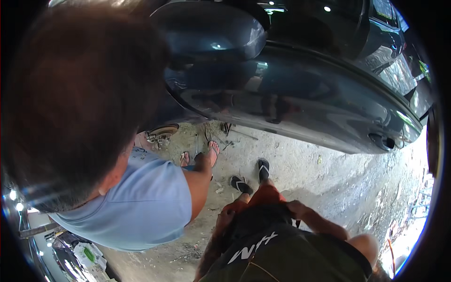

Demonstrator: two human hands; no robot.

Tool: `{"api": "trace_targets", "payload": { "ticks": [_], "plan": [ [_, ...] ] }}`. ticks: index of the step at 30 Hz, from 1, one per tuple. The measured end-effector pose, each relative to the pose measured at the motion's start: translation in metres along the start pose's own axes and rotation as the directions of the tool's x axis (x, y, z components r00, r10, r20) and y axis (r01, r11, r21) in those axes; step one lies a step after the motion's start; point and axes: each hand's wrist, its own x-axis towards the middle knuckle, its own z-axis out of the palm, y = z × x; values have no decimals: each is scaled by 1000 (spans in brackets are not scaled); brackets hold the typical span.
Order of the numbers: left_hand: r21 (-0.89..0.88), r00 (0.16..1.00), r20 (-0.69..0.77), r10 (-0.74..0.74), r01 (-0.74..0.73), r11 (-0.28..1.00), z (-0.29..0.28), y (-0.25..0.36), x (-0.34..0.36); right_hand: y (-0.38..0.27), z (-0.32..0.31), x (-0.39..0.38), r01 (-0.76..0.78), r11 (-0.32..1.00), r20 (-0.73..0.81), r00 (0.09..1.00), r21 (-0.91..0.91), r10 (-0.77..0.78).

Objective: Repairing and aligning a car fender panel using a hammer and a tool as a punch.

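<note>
Both my hands are at my waist, on either side of the dark shirt (291, 256) I wear. My left hand (225, 218) is closed at the cloth's left edge, above orange-red shorts (265, 195). On the other side my right hand (298, 210) has its fingers curled in on the shirt's edge. Folds of dark cloth bunch between the two hands and partly hide the fingers. Neither hand touches the dark grey car (282, 101) in front of me.
Close on my left, a person in a light blue shirt (141, 197) leans toward the car, one arm reaching down. The car's side mirror (209, 30) juts out ahead. Beneath it, a wheel hub (162, 134) shows, with tools (228, 129) on the rough concrete floor (310, 174).
</note>
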Motion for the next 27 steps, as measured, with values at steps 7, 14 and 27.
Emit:
{"api": "trace_targets", "payload": {
  "ticks": [7, 14, 27],
  "plan": [
    [-150, 992, -32, 118, -122, 981, -2, 45, -21, -26, 2, -44, 244, 654, 92, 962, -717, -258],
    [0, 975, -66, 214, -215, 977, 13, 57, 24, -7, -23, -18, 455, 506, 308, 885, -733, -350],
    [154, 655, -212, 725, -710, 687, 18, 29, 104, 35, -22, 97, 570, 324, 535, 821, -755, -200]
  ]
}}
